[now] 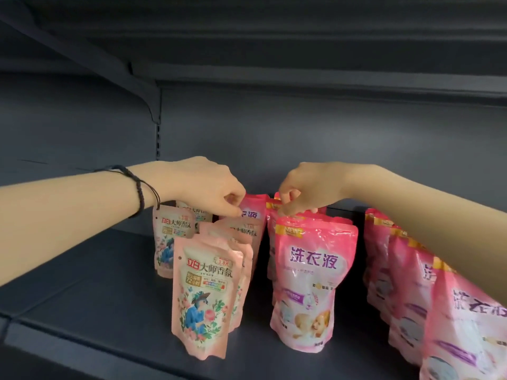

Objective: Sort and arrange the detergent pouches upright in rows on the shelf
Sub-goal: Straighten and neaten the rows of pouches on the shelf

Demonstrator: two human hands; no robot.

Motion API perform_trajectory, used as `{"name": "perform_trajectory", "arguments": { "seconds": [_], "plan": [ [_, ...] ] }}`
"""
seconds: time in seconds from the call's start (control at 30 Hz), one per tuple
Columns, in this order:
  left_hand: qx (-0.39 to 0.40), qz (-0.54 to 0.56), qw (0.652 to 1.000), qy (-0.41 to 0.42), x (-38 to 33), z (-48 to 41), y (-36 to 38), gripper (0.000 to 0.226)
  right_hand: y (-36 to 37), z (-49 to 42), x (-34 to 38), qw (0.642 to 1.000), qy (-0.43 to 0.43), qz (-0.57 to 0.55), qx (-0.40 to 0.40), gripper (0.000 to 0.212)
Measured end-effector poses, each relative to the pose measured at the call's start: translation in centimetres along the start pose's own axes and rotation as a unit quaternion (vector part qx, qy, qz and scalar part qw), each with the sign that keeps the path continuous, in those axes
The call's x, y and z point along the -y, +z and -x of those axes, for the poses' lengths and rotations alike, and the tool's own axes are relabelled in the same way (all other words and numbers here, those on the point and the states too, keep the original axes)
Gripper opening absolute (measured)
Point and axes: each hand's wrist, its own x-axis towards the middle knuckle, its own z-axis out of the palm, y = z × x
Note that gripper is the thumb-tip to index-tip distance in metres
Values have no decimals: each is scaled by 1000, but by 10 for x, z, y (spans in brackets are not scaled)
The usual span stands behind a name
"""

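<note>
Dark grey metal shelf, matte deck w/ a raised lip along the near edge. Same grey back panel behind it, a slotted upright at far left-centre, and a bracket running up to the upper shelf overhead; light is dim. Left-centre group of pale pouches: the front pale pouch stands upright near the lip, a few more packed just behind it, and a far-left pale pouch stands apart to the left, further back. Centre row is bright pink: the front pink pouch is upright, others tight behind it. The right row of the same bright pink pouches runs near to far at the right edge, partly under the right forearm. The left hand, w/ a dark cord bracelet on the wrist, reaches over the pale group; thumb and forefinger pinch the top left corner of the far pink pouch, which stands behind the pale ones. The right hand has fingers curled down, pinching the top edge of a centre-row pouch behind the front one, probably the 2nd or 3rd back; view too crowded to be sure.
</note>
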Motion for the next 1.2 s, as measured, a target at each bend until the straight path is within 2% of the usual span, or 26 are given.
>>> {"name": "perform_trajectory", "arguments": {
  "seconds": [0.3,0.53,0.67,0.77,0.87,0.93,1.0,1.07,1.13,1.2],
  "plan": [
    [-47,-41,997,44,88,-50,51,36,-4,-96,-20,997,73,15,-10,34],
    [-43,-42,994,86,114,-88,95,43,17,-140,-31,989,98,69,90,39],
    [-21,32,995,87,117,-101,111,31,33,-155,-35,992,62,65,91,30],
    [1,119,991,61,120,-110,113,27,34,-159,-40,994,84,46,61,27],
    [-13,241,970,33,124,-113,118,30,33,-161,-50,993,114,-33,29,23],
    [-41,348,937,-7,128,-109,122,29,31,-159,-56,979,141,-143,-18,15],
    [-79,482,870,-62,129,-105,125,26,29,-157,-61,939,169,-288,-81,13],
    [-134,606,777,-107,128,-106,122,27,27,-159,-62,863,193,-440,-154,11],
    [-203,673,699,-132,126,-112,113,22,23,-166,-58,762,202,-572,-225,9],
    [-270,714,630,-145,124,-121,99,20,16,-176,-52,666,198,-660,-286,11]
  ]
}}
